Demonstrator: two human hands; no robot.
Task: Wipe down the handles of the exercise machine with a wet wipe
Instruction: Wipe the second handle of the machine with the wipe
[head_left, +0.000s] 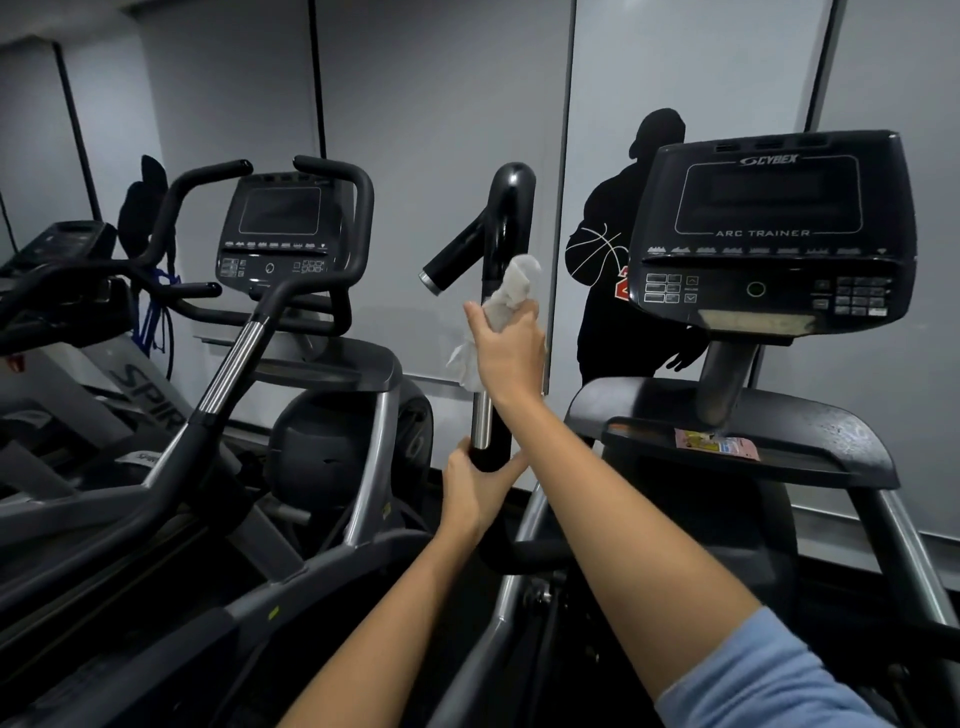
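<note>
While the left hand (475, 491) grips the lower part of the upright black handle (506, 218), the right hand (509, 353) holds the white wet wipe (511, 291) wrapped around it higher up. The console (769, 234) stands to the right

I count two hands: my left hand (475, 486) and my right hand (506, 351). One wet wipe (511, 291) and one upright handle (506, 218). Two console screens: the near console (769, 234) and the far console (278, 228). One pink packet (717, 444). One wall silhouette (618, 249).
</note>
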